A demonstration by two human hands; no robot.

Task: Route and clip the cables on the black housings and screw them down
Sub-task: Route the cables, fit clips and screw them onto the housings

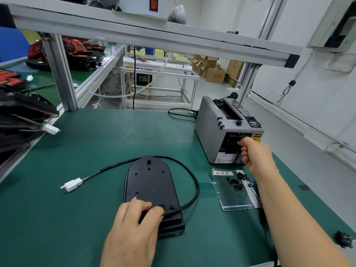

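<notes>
Black housing lower centre on mat. Cable loops round its right side, unclipped. Left hand pinches cable at near end. Right hand curled at tape dispenser mouth; cannot tell if it holds anything. Routing step, likely; next needs cable pressed into its path.

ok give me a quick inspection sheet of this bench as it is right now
surface: green mat, flat
job's things: black housing lying flat at centre; clips and screws on a card to its right
clutter: grey tape dispenser; stacked housings at left edge
grippers: left hand holds the cable at the housing's near end; right hand at the dispenser's outlet, fingers curled, hold unclear
cables: cable loops loose round the housing's right side to a white connector
surroundings: aluminium frame, cardboard boxes behind
</notes>
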